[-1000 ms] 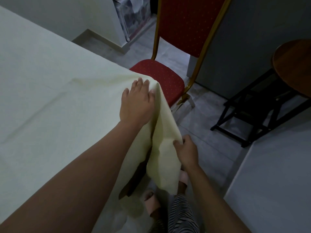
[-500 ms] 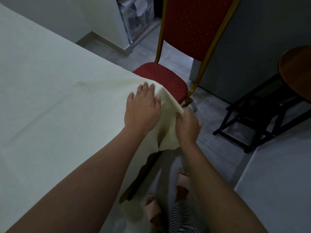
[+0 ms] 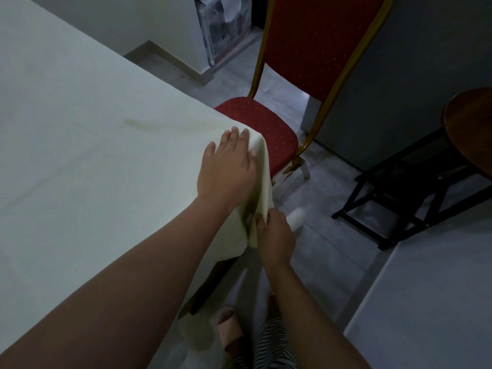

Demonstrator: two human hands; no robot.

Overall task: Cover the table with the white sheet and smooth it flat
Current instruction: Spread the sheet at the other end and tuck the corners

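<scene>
Cloth sheet (image 3: 93, 155), white and faintly creased, lies over the top of the dark wooden table (image 3: 205, 294) and hangs off its near right corner. Left hand (image 3: 226, 166) presses flat on the sheet at that corner, fingers straight and close together. Right hand (image 3: 275, 238), below the corner, pinches the hanging fold between thumb and curled fingers. Red padded chair (image 3: 269, 129) with a gold metal frame stands just beyond the corner.
</scene>
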